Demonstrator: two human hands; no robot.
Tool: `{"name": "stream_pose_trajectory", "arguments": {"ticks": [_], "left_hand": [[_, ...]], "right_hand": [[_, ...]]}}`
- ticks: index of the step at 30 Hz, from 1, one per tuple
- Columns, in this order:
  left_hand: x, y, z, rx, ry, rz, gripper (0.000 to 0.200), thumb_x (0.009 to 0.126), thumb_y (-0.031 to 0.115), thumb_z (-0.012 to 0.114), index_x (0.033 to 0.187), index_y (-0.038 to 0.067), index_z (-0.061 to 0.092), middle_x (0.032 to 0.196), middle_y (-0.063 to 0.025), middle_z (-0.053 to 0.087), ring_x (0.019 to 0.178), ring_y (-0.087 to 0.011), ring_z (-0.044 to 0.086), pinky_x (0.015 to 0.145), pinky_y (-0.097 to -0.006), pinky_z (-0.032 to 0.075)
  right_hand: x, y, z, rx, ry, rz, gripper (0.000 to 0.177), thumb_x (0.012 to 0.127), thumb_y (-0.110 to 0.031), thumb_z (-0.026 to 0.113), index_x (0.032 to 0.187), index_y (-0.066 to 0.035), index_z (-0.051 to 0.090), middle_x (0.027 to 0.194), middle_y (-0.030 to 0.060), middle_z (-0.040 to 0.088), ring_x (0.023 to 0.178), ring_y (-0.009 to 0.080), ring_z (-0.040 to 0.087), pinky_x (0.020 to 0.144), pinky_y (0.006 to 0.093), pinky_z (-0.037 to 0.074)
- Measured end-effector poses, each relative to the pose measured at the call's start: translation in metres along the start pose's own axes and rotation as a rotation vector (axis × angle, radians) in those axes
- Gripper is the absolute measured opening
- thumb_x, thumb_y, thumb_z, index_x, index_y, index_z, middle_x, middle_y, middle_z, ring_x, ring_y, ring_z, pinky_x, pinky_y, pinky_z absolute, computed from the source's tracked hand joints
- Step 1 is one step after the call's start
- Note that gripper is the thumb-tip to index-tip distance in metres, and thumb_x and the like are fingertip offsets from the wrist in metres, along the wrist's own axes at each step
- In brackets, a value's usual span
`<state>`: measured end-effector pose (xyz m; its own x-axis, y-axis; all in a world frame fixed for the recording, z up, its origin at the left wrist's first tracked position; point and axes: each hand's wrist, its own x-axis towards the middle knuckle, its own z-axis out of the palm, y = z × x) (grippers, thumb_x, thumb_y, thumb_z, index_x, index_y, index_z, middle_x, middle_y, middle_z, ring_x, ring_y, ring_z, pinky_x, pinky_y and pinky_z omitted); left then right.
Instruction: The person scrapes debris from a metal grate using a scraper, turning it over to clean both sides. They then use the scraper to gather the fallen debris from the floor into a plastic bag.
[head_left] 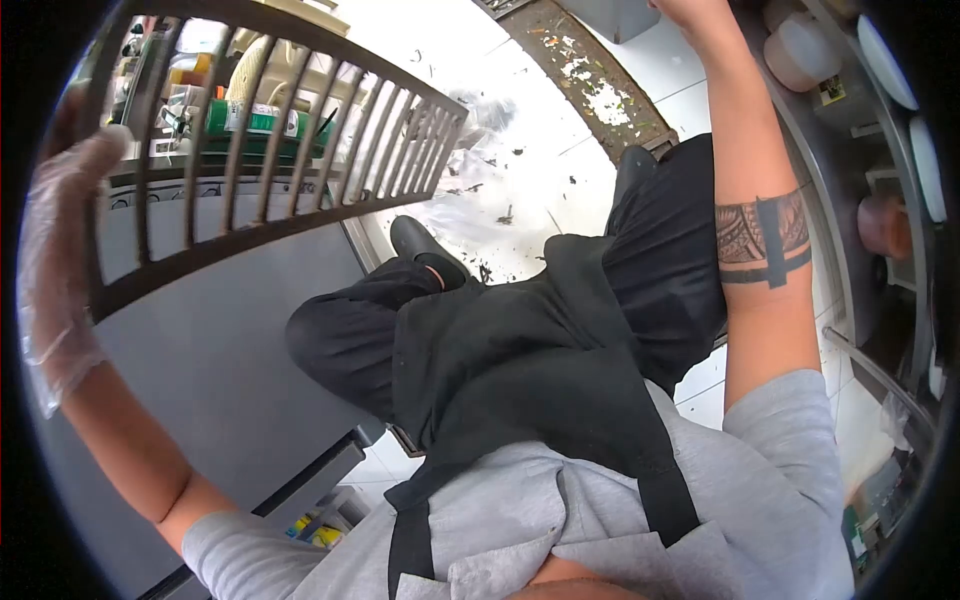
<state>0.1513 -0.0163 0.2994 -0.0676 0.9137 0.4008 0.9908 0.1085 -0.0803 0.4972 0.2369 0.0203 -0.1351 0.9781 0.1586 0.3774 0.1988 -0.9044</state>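
Observation:
My left hand (70,230), in a clear plastic glove, grips the end of a long brown metal grate (250,130) at the left. The grate is raised and tilted, its bars running across. At the top edge my right hand (695,12) is bare and partly cut off, so its fingers are mostly hidden. It is nearest to a grey box-like object (615,18). Below that, a channel (600,95) in the floor holds wet debris and white scraps.
Dark bits lie scattered on the wet white tiles (510,190). A grey cabinet surface (250,330) stands at the left, with bottles and a green container (240,118) behind the grate. Metal shelves with a pinkish tub (885,226) line the right. Black shoes (425,250) flank the wet floor.

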Motion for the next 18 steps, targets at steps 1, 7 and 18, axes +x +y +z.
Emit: {"name": "stream_pose_trajectory", "arguments": {"ticks": [1,7,18], "left_hand": [[0.005,-0.001,-0.015,0.043,0.058,0.069,0.048,0.086,0.021,0.071,0.129,0.001,0.067,0.120,-0.0132,0.073,0.108,-0.0214,0.069,0.096,-0.0383,0.050],[0.041,0.060,-0.043,-0.029,-0.085,-0.055,0.036,0.085,0.017,0.069,0.117,0.001,0.069,0.102,-0.0118,0.071,0.090,-0.0201,0.066,0.082,-0.0360,0.051],[0.069,0.157,0.047,-0.078,-0.091,-0.017,0.028,0.082,0.011,0.065,0.107,0.001,0.071,0.086,-0.0096,0.069,0.077,-0.0185,0.064,0.070,-0.0337,0.050]], "right_hand": [[-0.003,-0.002,0.003,0.076,0.013,-0.002,0.033,0.096,-0.030,0.072,0.092,0.003,0.077,0.067,0.0022,0.066,0.061,0.0098,0.056,0.058,0.0312,0.044],[-0.008,-0.011,-0.004,0.214,0.131,-0.014,0.032,0.096,-0.027,0.070,0.078,-0.001,0.073,0.063,0.0002,0.062,0.052,0.0078,0.051,0.049,0.0295,0.038],[-0.059,-0.020,-0.046,0.229,0.367,-0.297,0.024,0.100,-0.024,0.066,0.096,-0.001,0.075,0.070,-0.0015,0.062,0.052,0.0045,0.050,0.048,0.0233,0.038]]}}
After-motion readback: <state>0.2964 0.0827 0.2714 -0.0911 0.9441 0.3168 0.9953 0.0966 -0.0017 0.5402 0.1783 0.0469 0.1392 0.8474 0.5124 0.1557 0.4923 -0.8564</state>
